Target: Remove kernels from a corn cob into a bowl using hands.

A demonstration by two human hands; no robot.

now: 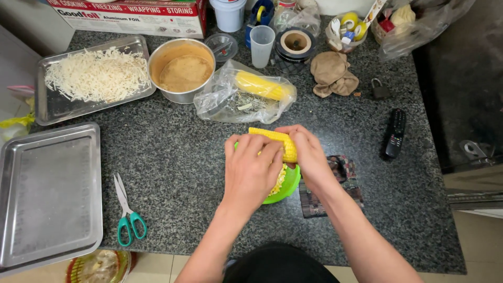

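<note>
A speckled dark granite surface [173, 157] fills the view, with tiled floor visible at its near edge. Nearest the person, the left hand [252, 170] and right hand [309, 154] meet over a green bowl [290, 184] that stands on the surface and holds loose yellow kernels [279, 181]. Both hands grip one corn cob [275, 140], held roughly level above the bowl's far rim; the left fingers are curled over the cob from the near side, and the right fingers are wrapped around its right end, pressed together. Just right of the bowl, partly under the right wrist, lies a dark patterned cloth [340, 173]. To the left, near the front edge, lie scissors [126, 209] with green handles, blades closed, and beside them an empty steel tray [50, 194]. Right of the hands, well apart, lies a black remote [395, 132]. Farther back, a clear bag [243, 97] holds a second cob [262, 85]. Left of the bag stands a steel pot [182, 69] containing tan crumbs, and left of that a second tray [52, 107] carries shredded white cheese [97, 75]. Behind the bag stand a clear cup [262, 45] and a roll of tape [295, 44], with a crumpled brown rag [332, 74] and a padlock [379, 89] to the right. A foil box [131, 15] lies along the far edge.
</note>
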